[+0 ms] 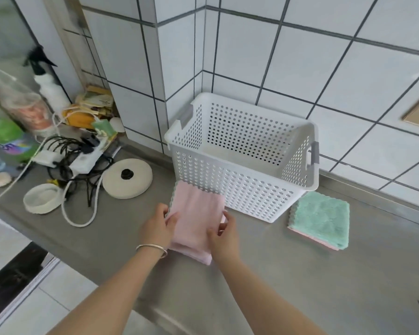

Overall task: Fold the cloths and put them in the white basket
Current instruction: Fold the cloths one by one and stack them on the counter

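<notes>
Pink cloth, pinched between both hands

Grey bench along tiled wall. On it: white basket far centre; green cloth just right of it; pink cloth near its front; round lid, small bowl, power strip, bottles left.

A round lid, power strip and spray bottle crowd the counter's left.
</notes>
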`<state>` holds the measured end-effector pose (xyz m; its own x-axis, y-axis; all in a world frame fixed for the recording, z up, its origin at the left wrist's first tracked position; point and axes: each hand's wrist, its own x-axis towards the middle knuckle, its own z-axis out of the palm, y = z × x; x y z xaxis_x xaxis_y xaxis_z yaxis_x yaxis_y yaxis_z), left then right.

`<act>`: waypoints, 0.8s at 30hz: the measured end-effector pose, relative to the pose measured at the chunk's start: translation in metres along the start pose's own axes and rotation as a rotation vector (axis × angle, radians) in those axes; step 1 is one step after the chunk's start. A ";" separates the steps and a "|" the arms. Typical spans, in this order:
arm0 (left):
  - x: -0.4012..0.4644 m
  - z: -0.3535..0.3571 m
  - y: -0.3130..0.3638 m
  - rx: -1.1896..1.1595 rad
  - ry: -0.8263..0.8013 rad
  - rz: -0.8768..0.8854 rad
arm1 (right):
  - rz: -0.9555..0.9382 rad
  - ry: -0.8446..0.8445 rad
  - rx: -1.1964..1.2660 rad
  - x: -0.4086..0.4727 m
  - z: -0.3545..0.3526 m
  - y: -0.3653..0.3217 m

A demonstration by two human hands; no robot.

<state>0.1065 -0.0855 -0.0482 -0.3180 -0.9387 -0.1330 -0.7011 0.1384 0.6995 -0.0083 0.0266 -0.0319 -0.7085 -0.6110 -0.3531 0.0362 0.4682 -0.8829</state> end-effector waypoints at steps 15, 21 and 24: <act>0.006 0.022 -0.022 0.104 0.039 -0.045 | -0.446 0.116 -0.860 0.009 0.009 0.031; 0.011 0.029 -0.032 0.058 -0.028 0.005 | -0.462 -0.162 -1.096 0.018 0.009 0.047; 0.011 0.029 -0.031 0.083 -0.075 -0.022 | -0.367 -0.209 -1.018 0.022 0.008 0.050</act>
<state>0.1063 -0.0908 -0.0912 -0.3464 -0.9162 -0.2016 -0.7578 0.1467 0.6357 -0.0168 0.0315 -0.0859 -0.4207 -0.8716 -0.2516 -0.8180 0.4844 -0.3102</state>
